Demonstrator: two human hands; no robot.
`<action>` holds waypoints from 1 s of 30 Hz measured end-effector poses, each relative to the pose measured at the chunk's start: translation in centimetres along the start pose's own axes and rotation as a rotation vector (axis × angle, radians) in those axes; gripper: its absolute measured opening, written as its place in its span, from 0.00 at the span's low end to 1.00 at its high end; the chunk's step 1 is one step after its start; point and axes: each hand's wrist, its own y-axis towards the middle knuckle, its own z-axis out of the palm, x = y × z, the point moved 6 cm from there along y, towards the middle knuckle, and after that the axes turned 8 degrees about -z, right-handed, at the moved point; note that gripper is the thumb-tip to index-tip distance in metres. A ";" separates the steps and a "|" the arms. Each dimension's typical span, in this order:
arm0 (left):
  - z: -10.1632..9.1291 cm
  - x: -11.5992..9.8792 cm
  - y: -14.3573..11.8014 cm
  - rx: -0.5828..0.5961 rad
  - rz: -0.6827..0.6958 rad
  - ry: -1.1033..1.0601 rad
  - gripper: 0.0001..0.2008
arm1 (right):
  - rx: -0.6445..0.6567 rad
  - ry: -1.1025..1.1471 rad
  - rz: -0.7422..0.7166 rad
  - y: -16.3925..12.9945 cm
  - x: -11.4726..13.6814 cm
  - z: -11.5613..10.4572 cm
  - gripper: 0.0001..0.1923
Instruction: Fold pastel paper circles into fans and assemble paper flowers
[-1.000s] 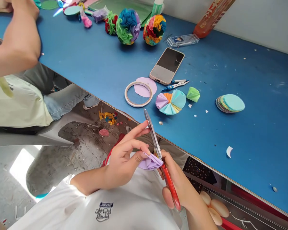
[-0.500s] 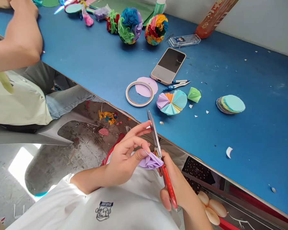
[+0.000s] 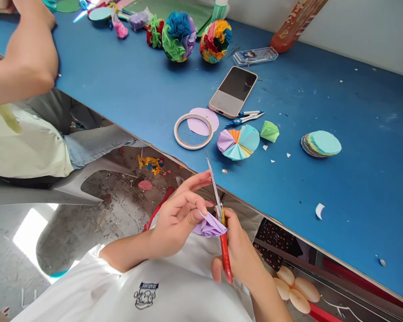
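Between thumb and fingers, my left hand (image 3: 179,219) pinches a folded piece of purple paper (image 3: 210,225). My right hand (image 3: 238,243) is wrapped round the red handles of a pair of scissors (image 3: 225,255), their blades pointing up past the paper. The paper's right tip lies at the scissors' pivot. On the table just beyond are a fan-folded paper rosette (image 3: 239,142) in purple, orange, blue and yellow, a green folded paper piece (image 3: 270,131), a roll of tape (image 3: 179,134) and a purple paper disc (image 3: 213,118).
A phone (image 3: 233,91) and a blue-white compass (image 3: 245,118) lie behind the rosette. A stack of paper discs (image 3: 322,144) sits to the right. Ruffled paper balls (image 3: 179,38) and a bottle (image 3: 293,27) stand at the back. Another person's arm (image 3: 33,58) rests at left.
The scissors have turned more upright and their blades look closer together. My right hand has shifted slightly left. My left hand still pinches the purple paper.
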 end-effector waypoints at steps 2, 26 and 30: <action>-0.1 0.2 0.0 0.013 0.000 -0.010 0.07 | -0.022 -0.033 -0.010 0.0 -0.2 0.0 0.35; 1.5 -9.8 -3.1 0.283 -0.077 0.196 0.18 | -0.551 -0.888 -0.120 -9.9 1.3 -6.5 0.41; 3.6 -10.8 -2.4 0.337 0.063 0.500 0.10 | -0.601 -1.026 -0.132 -11.9 1.7 -7.0 0.36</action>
